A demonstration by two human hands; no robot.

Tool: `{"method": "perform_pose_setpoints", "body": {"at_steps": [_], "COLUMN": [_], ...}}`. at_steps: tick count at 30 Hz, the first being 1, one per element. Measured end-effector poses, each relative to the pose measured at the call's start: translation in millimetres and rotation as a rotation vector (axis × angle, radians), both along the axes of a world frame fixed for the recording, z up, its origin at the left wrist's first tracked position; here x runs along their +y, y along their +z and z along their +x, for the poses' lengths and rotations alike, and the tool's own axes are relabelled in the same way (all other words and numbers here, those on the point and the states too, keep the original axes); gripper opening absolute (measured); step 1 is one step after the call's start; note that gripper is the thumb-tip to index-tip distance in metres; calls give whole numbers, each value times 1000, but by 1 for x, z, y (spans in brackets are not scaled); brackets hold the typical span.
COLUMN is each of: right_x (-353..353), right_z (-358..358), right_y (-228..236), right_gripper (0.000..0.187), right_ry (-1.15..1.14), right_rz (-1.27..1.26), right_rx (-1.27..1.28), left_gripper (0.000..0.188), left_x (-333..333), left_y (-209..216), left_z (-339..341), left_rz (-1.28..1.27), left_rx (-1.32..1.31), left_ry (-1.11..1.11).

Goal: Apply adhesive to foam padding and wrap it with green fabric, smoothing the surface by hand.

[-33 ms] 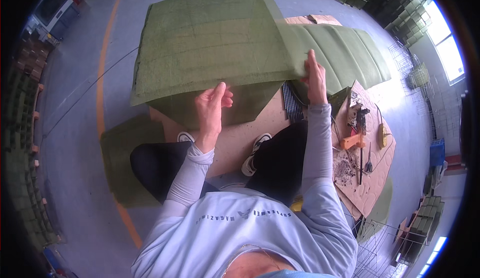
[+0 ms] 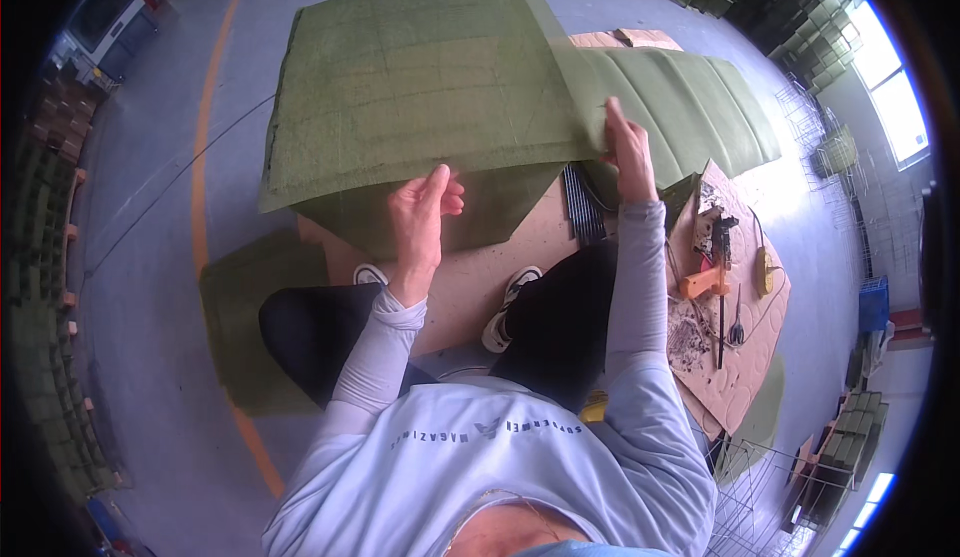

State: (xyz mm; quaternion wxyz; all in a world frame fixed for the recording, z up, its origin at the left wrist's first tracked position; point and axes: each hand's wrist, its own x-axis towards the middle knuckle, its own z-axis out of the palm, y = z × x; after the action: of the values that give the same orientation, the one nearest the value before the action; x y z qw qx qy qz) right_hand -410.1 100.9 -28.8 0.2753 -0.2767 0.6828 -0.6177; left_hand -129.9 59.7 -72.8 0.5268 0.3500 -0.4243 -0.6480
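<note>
A large, thin green mesh sheet (image 2: 410,87) is spread out before me, slightly see-through, with its near edge raised towards my hands. My left hand (image 2: 425,215) is closed, fingers curled and thumb up, at the middle of that near edge. At the sheet's near right corner is my right hand (image 2: 629,152), thumb pointing up and fingers pinched at the edge; motion smears the fingertips a little. Beneath the mesh, more green material hangs over a brown board (image 2: 465,282). Black rods (image 2: 583,207) lie in a bundle below my right hand.
Ridged green sheets (image 2: 690,107) lie at the far right. Nearer on the right, a stained cardboard piece (image 2: 745,357) carries an orange-handled glue gun (image 2: 706,283), a yellow corded block (image 2: 764,271) and scissors (image 2: 737,333). Another green sheet (image 2: 255,317) lies on the floor to the left.
My right hand has shifted slightly left and its fingers tilt inward a little more. The mesh sheet and my left hand stay nearly where they were.
</note>
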Motion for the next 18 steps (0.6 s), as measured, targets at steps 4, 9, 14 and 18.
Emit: {"method": "perform_pose_setpoints", "body": {"at_steps": [4,9,14,18], "right_x": [-4,-4,-18,-33], "right_z": [-18,-8,-9,-18], "right_y": [-17,-13,21,-7], "right_gripper": [31,34,52,48], "right_ry": [154,174,173,194], "right_rz": [66,105,239,221], "right_rx": [149,114,151,369], "left_gripper": [23,22,22,25], "left_x": [2,-1,-2,3], "left_y": [1,1,-1,1], "left_z": [0,1,1,-1], "left_rz": [6,-16,-36,11], "left_rx": [-1,3,3,16], "left_ry": [0,-1,8,11]}}
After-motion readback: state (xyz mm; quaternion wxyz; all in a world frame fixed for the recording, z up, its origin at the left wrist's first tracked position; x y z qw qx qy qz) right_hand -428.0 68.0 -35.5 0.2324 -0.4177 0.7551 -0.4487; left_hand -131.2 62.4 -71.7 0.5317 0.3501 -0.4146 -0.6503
